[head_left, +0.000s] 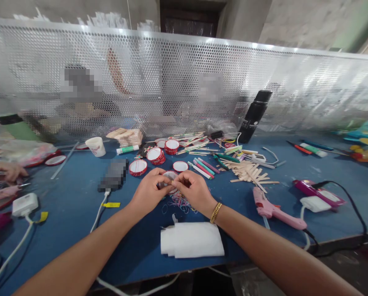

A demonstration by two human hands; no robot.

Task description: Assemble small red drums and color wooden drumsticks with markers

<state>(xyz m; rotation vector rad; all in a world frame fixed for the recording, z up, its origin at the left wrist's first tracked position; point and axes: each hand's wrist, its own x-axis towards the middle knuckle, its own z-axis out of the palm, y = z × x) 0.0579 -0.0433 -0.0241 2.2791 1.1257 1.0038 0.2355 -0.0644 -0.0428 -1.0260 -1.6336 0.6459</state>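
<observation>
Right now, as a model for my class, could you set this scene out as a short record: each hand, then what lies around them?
Left hand: at a pale round piece, grip partly hidden
Right hand: fingertips close to the left's; anything pinched too small to tell
Below hands: coloured bands
Near edge: folded white cloth
Far left: cup
Right side: wooden sticks, pink glue gun
Back: perforated screen, black bottle
</observation>
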